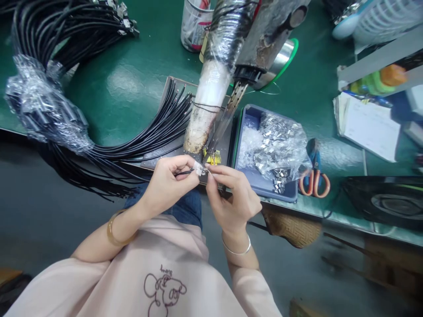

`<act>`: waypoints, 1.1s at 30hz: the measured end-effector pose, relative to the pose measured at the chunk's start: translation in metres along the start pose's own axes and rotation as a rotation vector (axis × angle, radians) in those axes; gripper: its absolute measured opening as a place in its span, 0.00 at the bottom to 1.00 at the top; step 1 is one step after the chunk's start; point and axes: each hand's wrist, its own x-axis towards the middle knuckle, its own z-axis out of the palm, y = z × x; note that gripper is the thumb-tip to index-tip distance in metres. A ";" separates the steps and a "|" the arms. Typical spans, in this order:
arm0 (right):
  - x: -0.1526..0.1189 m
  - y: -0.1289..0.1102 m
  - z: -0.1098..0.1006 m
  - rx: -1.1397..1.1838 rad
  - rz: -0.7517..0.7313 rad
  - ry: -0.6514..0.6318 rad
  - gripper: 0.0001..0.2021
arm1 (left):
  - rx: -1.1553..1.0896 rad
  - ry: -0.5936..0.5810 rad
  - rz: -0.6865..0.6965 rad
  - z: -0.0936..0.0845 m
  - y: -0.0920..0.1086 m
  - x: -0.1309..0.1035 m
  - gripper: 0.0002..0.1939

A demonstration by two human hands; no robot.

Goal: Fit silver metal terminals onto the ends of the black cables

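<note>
My left hand (173, 182) is closed on the end of a black cable (185, 172), with something white wrapped at its fingertips. Facing it, my right hand (233, 189) pinches a small metal connector (204, 171) at the cable's tip. Both hands meet just in front of the soldering iron (239, 90), whose tip points down at a small yellow piece (214, 157). A white tube (206, 99), partly wrapped in clear film, slants down beside the iron. Further black cables (148, 136) fan out over a board to the left.
A blue-grey tray (287, 192) right of my hands holds bagged metal connectors (277, 136). Orange-handled scissors (314, 176) lie beside it. A film-wrapped cable bundle (49, 101) rests at left. A cup (194, 26) stands at the back, papers (370, 125) lie at right.
</note>
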 end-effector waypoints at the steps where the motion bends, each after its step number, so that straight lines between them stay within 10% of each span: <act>1: 0.000 0.000 0.000 -0.004 -0.002 0.001 0.10 | 0.005 0.003 0.003 0.000 0.000 -0.001 0.05; 33: 0.004 -0.001 0.001 -0.023 -0.029 -0.051 0.10 | 0.024 0.047 -0.037 -0.002 0.001 0.003 0.04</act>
